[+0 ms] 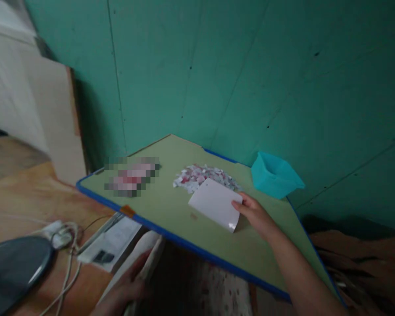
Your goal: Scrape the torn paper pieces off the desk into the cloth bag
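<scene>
My right hand [250,207] pinches the right edge of a glossy white sheet [215,204], thumb on top. The sheet bends slightly and sits low over the green tabletop [171,210]. Behind it, a heap of small white and pinkish paper scraps [204,174] is partly covered by the sheet. My left hand [131,281] is below the table's front edge, dim and smeared, against a long white object [148,241] whose kind I cannot make out. Its fingers are too blurred to tell whether they grip it.
A turquoise plastic bin [273,175] stands at the table's right rear, near the green wall [224,79]. A pixelated pinkish item [131,177] lies at left. White cables [67,267], a flat white box [108,241] and a dark round object [16,272] are lower left.
</scene>
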`<control>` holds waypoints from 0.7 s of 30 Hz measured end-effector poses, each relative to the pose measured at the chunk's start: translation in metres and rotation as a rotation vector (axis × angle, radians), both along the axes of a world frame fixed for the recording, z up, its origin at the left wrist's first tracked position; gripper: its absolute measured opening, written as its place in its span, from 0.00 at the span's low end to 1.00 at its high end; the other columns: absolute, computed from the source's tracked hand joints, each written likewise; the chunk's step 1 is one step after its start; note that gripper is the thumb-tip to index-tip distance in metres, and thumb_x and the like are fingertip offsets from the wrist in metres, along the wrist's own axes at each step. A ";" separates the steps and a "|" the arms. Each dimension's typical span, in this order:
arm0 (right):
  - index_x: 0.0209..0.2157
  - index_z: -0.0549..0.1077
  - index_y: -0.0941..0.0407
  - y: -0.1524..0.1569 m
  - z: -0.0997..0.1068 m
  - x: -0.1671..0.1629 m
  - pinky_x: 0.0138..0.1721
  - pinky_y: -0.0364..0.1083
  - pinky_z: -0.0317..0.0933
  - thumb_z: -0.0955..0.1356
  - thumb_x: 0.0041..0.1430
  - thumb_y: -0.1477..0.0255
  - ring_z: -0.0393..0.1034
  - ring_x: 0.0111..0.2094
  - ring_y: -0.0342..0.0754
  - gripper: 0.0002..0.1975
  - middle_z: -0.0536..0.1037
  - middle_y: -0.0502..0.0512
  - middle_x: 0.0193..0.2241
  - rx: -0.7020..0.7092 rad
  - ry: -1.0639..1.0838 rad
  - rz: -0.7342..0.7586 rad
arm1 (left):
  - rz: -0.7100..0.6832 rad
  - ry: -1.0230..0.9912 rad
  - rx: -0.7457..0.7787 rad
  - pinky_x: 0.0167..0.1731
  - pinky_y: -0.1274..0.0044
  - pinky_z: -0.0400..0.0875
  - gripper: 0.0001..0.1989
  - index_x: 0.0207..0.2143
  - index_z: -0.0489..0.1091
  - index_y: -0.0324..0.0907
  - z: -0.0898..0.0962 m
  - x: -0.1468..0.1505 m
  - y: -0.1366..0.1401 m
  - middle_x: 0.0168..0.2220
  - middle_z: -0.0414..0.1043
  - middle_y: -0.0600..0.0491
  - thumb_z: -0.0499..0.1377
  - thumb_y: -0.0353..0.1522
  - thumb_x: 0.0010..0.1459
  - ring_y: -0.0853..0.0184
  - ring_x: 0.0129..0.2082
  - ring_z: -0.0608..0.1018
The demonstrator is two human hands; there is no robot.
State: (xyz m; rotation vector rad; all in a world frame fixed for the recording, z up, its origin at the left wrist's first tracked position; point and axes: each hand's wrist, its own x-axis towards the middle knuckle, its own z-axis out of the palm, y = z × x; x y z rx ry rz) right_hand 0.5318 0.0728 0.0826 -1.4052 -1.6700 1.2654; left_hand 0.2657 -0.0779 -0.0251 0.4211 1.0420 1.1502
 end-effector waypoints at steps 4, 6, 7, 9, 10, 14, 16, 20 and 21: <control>0.34 0.66 0.55 0.002 0.001 0.001 0.37 0.45 0.59 0.68 0.47 0.64 0.67 0.34 0.45 0.14 0.75 0.51 0.31 -0.017 0.030 -0.032 | -0.025 -0.181 -0.143 0.33 0.72 0.72 0.28 0.40 0.71 0.46 0.008 -0.006 0.004 0.26 0.78 0.58 0.60 0.22 0.30 0.55 0.39 0.77; 0.33 0.67 0.55 0.001 0.000 0.002 0.34 0.44 0.59 0.68 0.46 0.64 0.67 0.33 0.45 0.13 0.74 0.50 0.29 0.027 -0.017 -0.036 | 0.002 -0.220 -0.152 0.33 0.79 0.70 0.26 0.35 0.72 0.46 0.017 -0.006 0.003 0.26 0.78 0.61 0.60 0.20 0.29 0.64 0.34 0.78; 0.33 0.67 0.55 0.000 0.000 0.003 0.33 0.44 0.59 0.68 0.46 0.65 0.67 0.32 0.45 0.13 0.74 0.50 0.29 0.037 -0.031 -0.026 | 0.025 -0.214 -0.148 0.32 0.82 0.69 0.24 0.33 0.72 0.45 0.022 -0.006 0.002 0.26 0.78 0.62 0.61 0.19 0.27 0.67 0.32 0.78; 0.34 0.67 0.56 -0.002 0.002 0.002 0.33 0.45 0.60 0.68 0.46 0.65 0.68 0.31 0.45 0.13 0.75 0.51 0.30 0.054 -0.037 0.009 | 0.058 -0.160 -0.182 0.28 0.83 0.69 0.26 0.34 0.71 0.45 0.028 -0.007 0.000 0.24 0.77 0.64 0.61 0.19 0.27 0.70 0.26 0.77; 0.33 0.67 0.56 -0.004 0.003 0.001 0.33 0.45 0.60 0.68 0.47 0.65 0.68 0.31 0.45 0.12 0.75 0.51 0.29 0.044 -0.023 0.030 | 0.063 -0.133 -0.214 0.25 0.83 0.68 0.27 0.37 0.71 0.45 0.030 -0.007 -0.001 0.22 0.76 0.64 0.61 0.20 0.28 0.71 0.24 0.76; 0.33 0.66 0.56 -0.009 0.006 -0.002 0.31 0.43 0.60 0.68 0.47 0.67 0.68 0.30 0.43 0.11 0.74 0.50 0.29 -0.039 0.010 0.113 | 0.053 -0.148 -0.231 0.20 0.84 0.66 0.30 0.41 0.68 0.46 0.034 -0.006 -0.001 0.20 0.74 0.64 0.61 0.22 0.29 0.72 0.20 0.73; 0.34 0.66 0.57 -0.012 0.007 -0.003 0.31 0.43 0.61 0.68 0.47 0.67 0.68 0.30 0.43 0.12 0.74 0.50 0.30 -0.080 0.000 0.149 | 0.047 -0.164 -0.189 0.19 0.83 0.66 0.29 0.39 0.69 0.46 0.030 -0.006 0.001 0.21 0.74 0.63 0.61 0.22 0.29 0.72 0.19 0.73; 0.31 0.66 0.57 -0.019 0.009 -0.002 0.29 0.43 0.60 0.68 0.49 0.64 0.67 0.29 0.43 0.12 0.73 0.50 0.28 -0.113 -0.096 0.253 | 0.014 -0.171 -0.282 0.18 0.81 0.66 0.35 0.42 0.69 0.47 0.009 -0.013 0.009 0.21 0.74 0.62 0.63 0.22 0.24 0.68 0.19 0.73; 0.30 0.66 0.57 -0.020 0.009 -0.002 0.28 0.43 0.60 0.67 0.49 0.63 0.67 0.29 0.43 0.12 0.72 0.50 0.27 -0.111 -0.127 0.282 | -0.030 -0.144 -0.329 0.19 0.79 0.66 0.39 0.43 0.69 0.47 0.003 -0.017 0.011 0.20 0.73 0.62 0.64 0.20 0.20 0.66 0.20 0.74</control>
